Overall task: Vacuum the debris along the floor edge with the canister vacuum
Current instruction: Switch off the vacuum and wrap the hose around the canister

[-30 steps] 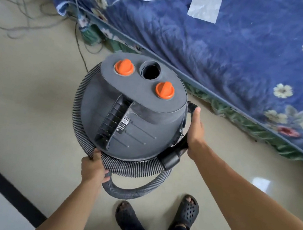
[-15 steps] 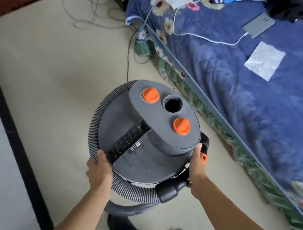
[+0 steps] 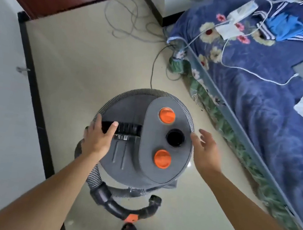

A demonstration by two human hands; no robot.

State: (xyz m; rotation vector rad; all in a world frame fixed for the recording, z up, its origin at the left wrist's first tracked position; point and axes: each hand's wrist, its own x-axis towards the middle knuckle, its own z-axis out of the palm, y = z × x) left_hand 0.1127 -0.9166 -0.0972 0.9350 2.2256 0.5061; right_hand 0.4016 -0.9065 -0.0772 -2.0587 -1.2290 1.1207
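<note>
Left hand (image 3: 98, 138) grips the black carry handle (image 3: 128, 128) on top of the grey round plastic canister vacuum (image 3: 125, 160), thumb over the bar, fingers curled round its left end. Right hand (image 3: 205, 151) is wide, fingers spread, holding nothing, just beside the canister's right rim; can't tell if a fingertip touches. The vacuum is between the two hands, over the beige tiled floor (image 3: 88, 63). Ribbed grey hose (image 3: 150, 91) wraps round the canister and ends in a black curved grip (image 3: 114, 207) below the left wrist. Two orange round caps (image 3: 166, 115) and a black round port (image 3: 175, 137) lie nearer the right hand. Dark debris specks (image 3: 202, 108) lie beyond the right hand, at the edge of the bed with blue floral cover (image 3: 264, 111). Thin grey cable (image 3: 153, 70) runs ahead of both hands. Black skirting (image 3: 34, 86) is left of the left hand.
</note>
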